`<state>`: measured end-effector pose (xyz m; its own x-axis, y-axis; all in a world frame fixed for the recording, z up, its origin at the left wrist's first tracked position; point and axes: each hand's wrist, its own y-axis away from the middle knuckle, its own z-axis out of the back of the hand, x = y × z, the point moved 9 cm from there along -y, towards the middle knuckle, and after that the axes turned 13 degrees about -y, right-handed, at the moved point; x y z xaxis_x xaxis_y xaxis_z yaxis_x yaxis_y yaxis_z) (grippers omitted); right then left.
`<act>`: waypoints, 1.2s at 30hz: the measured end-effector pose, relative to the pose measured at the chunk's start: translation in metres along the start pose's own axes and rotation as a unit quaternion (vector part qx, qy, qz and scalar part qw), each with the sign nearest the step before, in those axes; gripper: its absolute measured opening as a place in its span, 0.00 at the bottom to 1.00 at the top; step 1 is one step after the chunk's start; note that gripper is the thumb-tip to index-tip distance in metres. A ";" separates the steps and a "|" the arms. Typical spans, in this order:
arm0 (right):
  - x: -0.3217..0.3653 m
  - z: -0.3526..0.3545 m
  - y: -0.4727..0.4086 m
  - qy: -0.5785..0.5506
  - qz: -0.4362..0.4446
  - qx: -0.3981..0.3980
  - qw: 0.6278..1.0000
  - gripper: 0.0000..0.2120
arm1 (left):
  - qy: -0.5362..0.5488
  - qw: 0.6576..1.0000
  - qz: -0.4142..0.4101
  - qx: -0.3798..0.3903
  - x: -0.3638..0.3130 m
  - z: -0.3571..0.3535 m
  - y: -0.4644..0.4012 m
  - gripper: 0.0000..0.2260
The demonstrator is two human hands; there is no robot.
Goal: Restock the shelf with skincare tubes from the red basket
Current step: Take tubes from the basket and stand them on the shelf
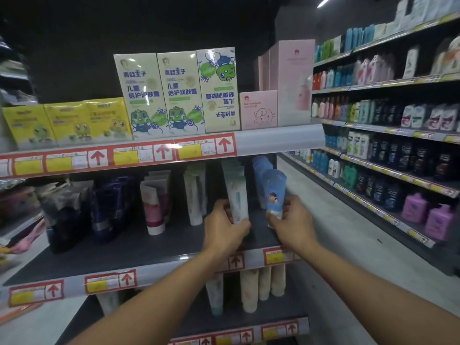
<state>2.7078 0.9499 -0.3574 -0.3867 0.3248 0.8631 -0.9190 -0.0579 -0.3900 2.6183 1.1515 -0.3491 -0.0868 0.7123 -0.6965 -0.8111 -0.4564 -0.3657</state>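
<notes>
Left hand [225, 224] is curling its fingers round the base of a pale green-white tube [237, 195] standing cap-down on the middle shelf [119, 247]; right hand [290, 221] is pinching the lower end of a blue tube [273, 192] just beside it, at the front of a blue row. Further tubes are standing in rows to the left, white-pink [154, 205] and white-green [195, 195], with bare dark shelf surface lying between them and the front edge strip. The red basket is not showing anywhere in view.
</notes>
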 end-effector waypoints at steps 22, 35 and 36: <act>-0.029 -0.028 -0.040 0.123 -0.041 0.060 0.990 0.21 | -0.154 0.985 0.074 0.010 0.023 -0.027 -0.031 0.26; -0.035 -0.046 -0.066 0.139 -0.031 0.053 0.988 0.25 | -0.142 0.988 0.066 -0.010 0.029 -0.034 -0.047 0.27; -0.034 -0.047 -0.067 0.137 -0.030 0.052 0.989 0.25 | -0.138 0.988 0.065 -0.012 0.029 -0.034 -0.047 0.27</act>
<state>2.7861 0.9866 -0.3759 -0.3095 0.5733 0.7586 -0.9479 -0.1234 -0.2935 2.6742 1.1756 -0.3734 -0.3473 0.7637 -0.5442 -0.7693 -0.5639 -0.3003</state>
